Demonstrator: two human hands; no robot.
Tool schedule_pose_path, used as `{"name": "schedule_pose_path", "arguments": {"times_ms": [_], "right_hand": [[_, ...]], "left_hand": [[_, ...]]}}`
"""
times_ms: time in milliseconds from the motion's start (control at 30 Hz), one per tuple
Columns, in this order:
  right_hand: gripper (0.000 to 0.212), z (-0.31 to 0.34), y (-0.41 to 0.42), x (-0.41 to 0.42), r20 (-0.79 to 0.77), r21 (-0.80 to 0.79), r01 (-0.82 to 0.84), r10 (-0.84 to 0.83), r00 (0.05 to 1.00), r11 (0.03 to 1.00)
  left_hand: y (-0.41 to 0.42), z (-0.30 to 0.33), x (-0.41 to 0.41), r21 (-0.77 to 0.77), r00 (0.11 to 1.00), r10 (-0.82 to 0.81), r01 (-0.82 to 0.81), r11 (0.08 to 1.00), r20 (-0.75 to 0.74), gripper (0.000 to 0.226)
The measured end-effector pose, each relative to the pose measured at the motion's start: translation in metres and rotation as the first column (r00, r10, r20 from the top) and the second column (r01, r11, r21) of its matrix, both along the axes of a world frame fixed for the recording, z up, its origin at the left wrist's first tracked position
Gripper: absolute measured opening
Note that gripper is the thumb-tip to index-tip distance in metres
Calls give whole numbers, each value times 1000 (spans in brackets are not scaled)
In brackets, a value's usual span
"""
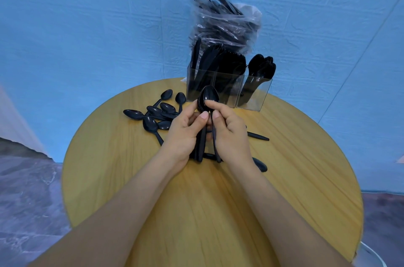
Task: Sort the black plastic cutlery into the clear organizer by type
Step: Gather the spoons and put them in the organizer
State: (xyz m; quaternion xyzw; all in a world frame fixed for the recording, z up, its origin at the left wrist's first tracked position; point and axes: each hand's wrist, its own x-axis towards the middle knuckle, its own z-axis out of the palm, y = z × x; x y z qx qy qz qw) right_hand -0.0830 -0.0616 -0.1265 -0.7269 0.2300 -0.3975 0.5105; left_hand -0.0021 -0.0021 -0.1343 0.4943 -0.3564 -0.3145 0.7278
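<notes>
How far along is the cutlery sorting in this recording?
Mostly done: all three compartments of the clear organizer hold cutlery. In hand: both the left hand and right hand grip a spoon stack. Left: loose spoons on the table.

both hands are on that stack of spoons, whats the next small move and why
Probably lift the stack of spoons toward the organizer's right compartment, bowls up. Both the left hand and right hand grip the stack with bowls nested, and that compartment already holds spoons.
</notes>
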Motion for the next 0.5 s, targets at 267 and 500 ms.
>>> {"name": "schedule_pose_path", "arguments": {"times_ms": [267,500], "right_hand": [[21,3,-5,-2,6,19,-21,20,1000,1000],[18,3,-2,-1,-22,-58,28,-30,999,998]], "left_hand": [[-1,-3,3,41,997,56,-59,997,57,37],[1,-3,3,17,1000,-1,1,1000,-16,37]]}}
